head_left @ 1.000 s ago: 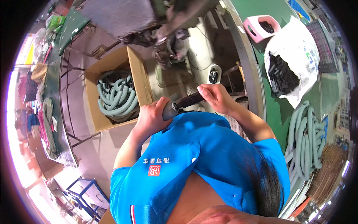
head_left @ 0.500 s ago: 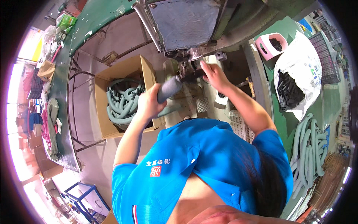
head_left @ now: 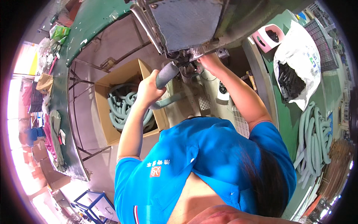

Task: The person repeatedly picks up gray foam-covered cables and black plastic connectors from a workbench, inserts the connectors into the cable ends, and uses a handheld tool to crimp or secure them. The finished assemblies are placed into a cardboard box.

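My left hand (head_left: 150, 90) is wrapped round a grey foam tube (head_left: 167, 75). The tube's upper end meets the dark metal fixture (head_left: 182, 59) under the machine (head_left: 186, 24), and its other end trails below my wrist to the right. Beneath the machine's edge, my right hand (head_left: 209, 63) reaches in at the right side of that fixture. Its fingertips are hidden by the metal parts, so what it touches there does not show.
A cardboard box (head_left: 102, 108) of grey foam tubes (head_left: 121, 114) stands at the left. On the green bench (head_left: 278, 87) at the right are a white sack (head_left: 301, 52) of black parts, a pink container (head_left: 263, 41) and more foam tubes (head_left: 313, 142). Another green bench (head_left: 99, 18) is far left.
The tube in my left hand has moved up and left, its end now at the fixture. My right hand has shifted slightly, and its fingers have gone behind the metal parts.
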Motion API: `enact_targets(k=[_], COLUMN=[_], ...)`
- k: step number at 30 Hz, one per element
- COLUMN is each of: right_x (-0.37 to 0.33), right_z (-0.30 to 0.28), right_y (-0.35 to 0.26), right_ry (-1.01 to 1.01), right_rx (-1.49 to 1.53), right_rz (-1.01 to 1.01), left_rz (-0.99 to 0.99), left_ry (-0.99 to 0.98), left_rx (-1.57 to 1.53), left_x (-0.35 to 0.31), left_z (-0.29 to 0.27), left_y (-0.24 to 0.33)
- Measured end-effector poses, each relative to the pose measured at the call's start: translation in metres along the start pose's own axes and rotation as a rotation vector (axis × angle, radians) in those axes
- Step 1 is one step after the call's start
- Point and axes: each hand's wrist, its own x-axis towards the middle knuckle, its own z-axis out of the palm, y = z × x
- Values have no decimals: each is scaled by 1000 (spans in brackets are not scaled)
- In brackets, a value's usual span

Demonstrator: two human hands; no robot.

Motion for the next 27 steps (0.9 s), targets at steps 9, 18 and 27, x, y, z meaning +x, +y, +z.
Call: enact_targets(k=[9,18,27], right_x=[32,1,-8], right_z=[-15,-3,1], right_y=[87,26,22], right_ry=[-94,-17,64], right_rx=[-994,-129,-163], right_rz=[-444,173,138], left_rz=[7,-64,7], left_ry=[19,-18,-35], left_rx=[10,-51,36], left_x=[1,6,8], left_z=[13,26,20], left_y=[3,-15,-17])
